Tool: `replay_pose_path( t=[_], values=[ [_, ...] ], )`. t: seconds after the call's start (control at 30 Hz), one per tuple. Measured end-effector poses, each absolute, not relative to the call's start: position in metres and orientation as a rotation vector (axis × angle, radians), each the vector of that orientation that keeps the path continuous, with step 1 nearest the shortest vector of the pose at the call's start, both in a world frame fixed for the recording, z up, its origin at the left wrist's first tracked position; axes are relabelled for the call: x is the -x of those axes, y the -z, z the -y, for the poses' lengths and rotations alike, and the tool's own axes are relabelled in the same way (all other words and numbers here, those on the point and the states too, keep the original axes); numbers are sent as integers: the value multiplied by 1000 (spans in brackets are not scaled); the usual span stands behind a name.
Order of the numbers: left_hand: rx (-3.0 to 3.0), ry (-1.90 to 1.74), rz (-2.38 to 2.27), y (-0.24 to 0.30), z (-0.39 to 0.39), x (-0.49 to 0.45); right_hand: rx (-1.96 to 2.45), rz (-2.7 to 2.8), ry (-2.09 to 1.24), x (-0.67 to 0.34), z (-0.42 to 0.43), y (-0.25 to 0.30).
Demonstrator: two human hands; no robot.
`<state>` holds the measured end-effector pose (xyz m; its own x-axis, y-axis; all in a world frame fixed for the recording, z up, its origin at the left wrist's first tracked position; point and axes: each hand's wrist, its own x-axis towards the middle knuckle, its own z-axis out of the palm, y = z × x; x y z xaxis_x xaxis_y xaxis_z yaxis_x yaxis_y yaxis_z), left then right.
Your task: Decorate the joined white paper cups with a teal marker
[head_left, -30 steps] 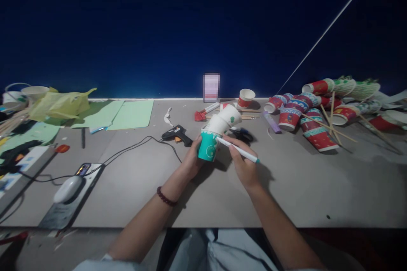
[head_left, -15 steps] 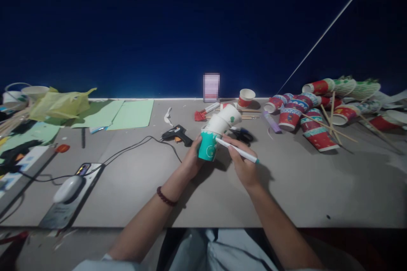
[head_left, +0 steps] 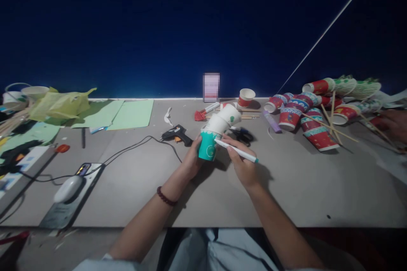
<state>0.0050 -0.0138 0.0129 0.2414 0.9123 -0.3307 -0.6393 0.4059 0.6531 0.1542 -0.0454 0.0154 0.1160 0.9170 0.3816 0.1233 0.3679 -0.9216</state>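
Note:
Several paper cups are joined in a bent row. The teal-coloured cup (head_left: 207,147) is at the near end, and a white cup (head_left: 228,115) with a green mark leans off to the upper right. My left hand (head_left: 191,161) is closed around the teal cup's left side; some of its fingers are hidden behind it. A white marker (head_left: 240,151) with a teal end is pinched in my right hand (head_left: 246,170). Its tip points at the teal cup's upper right side and appears to touch it. Just behind my left hand lies a black glue gun (head_left: 177,134).
Decorated paper cups (head_left: 291,118) and thin sticks are heaped at the right, where another person's hand (head_left: 393,125) reaches in. A phone (head_left: 68,203), a power strip (head_left: 23,173) and a trailing cable occupy the left. Green paper (head_left: 132,113) lies behind; black scissors (head_left: 243,135) rest beyond my right hand.
Another person's blurred hand has come in at the right edge, where a red and white cup lay. My marker has shifted very slightly left; the held cups look almost still.

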Motion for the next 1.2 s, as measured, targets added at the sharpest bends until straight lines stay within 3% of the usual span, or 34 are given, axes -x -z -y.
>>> replay_pose_path(
  t=[1.2],
  values=[
    [-480, -1122, -696, -5, 14, -1, 981, 1307, -792, -155, 46, -16]
  ],
)
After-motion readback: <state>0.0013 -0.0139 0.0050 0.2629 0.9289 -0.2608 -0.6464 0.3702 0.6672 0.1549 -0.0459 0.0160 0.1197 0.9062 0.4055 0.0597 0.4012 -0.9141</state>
